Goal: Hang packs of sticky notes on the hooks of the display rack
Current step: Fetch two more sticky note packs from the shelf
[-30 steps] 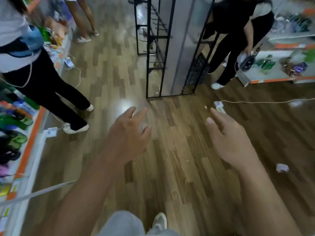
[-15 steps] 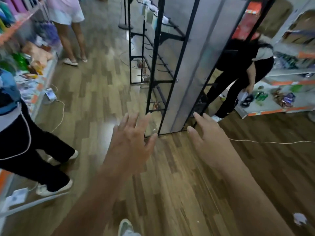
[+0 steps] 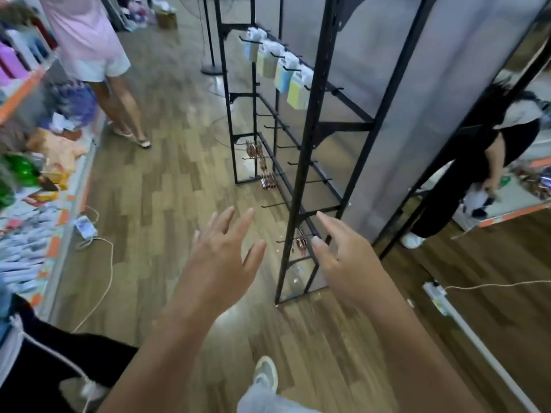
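Wooden floor (image 3: 167, 180) lies under the black display rack (image 3: 309, 120), where pastel blue and yellow packs (image 3: 296, 92) hang; left hand (image 3: 220, 257) and right hand (image 3: 348, 263) are spread, empty.

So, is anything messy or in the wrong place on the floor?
Yes. A white power strip and its cord lie loose on the floor at left, and another strip lies right of the display rack. Someone could trip.

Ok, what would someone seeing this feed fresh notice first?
The empty left hand and right hand, fingers spread, fill the foreground above the wood-pattern floor. Just beyond them rises the tall black metal display rack, with a row of pastel sticky-note packs hanging on its upper hooks.
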Demonstrator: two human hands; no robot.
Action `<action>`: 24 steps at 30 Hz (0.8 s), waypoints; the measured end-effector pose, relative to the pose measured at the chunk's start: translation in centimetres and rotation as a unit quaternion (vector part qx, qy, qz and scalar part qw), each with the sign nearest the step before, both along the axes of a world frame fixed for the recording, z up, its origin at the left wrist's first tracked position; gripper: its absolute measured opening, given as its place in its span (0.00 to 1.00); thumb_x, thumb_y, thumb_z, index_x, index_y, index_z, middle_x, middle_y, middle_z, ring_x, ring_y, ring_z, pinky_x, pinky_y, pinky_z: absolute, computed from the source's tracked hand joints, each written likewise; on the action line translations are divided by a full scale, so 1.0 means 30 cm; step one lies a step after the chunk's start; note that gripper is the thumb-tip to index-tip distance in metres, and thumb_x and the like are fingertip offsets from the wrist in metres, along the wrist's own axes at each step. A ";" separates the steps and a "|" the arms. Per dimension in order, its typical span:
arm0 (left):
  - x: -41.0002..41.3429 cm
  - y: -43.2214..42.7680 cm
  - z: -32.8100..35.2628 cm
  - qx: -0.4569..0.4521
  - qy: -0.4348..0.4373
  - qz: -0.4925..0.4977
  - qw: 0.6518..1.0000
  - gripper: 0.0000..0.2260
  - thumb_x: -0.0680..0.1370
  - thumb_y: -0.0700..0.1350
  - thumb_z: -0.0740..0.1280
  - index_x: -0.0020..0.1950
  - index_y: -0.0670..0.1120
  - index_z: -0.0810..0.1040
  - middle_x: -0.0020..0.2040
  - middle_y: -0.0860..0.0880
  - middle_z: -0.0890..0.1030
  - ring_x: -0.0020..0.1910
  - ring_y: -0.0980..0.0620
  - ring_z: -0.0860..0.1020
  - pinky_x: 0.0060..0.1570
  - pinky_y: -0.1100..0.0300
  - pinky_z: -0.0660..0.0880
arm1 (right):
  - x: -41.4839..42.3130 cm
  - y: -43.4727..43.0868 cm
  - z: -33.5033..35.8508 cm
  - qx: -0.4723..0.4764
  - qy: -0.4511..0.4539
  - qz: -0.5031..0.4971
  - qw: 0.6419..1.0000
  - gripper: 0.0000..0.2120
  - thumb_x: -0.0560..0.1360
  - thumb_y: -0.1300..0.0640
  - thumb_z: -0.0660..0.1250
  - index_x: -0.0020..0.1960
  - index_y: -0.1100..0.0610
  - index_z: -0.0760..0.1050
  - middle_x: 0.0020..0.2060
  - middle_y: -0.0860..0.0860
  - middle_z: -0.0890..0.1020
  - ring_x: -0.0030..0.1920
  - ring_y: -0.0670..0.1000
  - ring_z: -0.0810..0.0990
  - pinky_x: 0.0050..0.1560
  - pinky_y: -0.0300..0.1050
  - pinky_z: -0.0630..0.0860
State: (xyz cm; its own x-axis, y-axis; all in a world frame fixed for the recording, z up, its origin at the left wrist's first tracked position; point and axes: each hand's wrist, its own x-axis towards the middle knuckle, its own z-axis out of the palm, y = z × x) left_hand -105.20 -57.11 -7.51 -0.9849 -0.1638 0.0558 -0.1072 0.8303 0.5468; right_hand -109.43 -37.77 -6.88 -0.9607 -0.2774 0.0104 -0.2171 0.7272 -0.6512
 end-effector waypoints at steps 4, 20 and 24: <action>-0.298 -0.181 0.043 -0.022 -0.008 0.031 0.999 0.26 0.80 0.58 0.56 0.78 0.55 0.60 0.79 0.47 0.58 0.79 0.47 0.53 0.75 0.43 0.56 | -0.302 -0.225 0.020 -0.033 0.007 0.033 0.999 0.24 0.82 0.52 0.56 0.77 0.53 0.59 0.76 0.49 0.62 0.75 0.44 0.59 0.73 0.35 0.53; -1.403 -0.721 0.010 0.013 -0.057 -0.099 0.993 0.26 0.81 0.62 0.49 0.79 0.59 0.54 0.80 0.52 0.53 0.78 0.53 0.51 0.76 0.50 0.53 | -1.291 -0.720 -0.029 -0.006 -0.031 -0.192 0.981 0.27 0.81 0.47 0.57 0.78 0.53 0.57 0.76 0.49 0.62 0.75 0.47 0.59 0.74 0.44 0.56; -1.676 -0.837 0.028 0.019 -0.074 -0.174 0.982 0.26 0.81 0.62 0.49 0.79 0.59 0.55 0.79 0.54 0.54 0.78 0.55 0.53 0.74 0.54 0.56 | -1.467 -0.805 -0.012 -0.039 -0.055 -0.279 0.958 0.29 0.81 0.47 0.58 0.78 0.52 0.54 0.76 0.48 0.61 0.76 0.47 0.58 0.73 0.43 0.56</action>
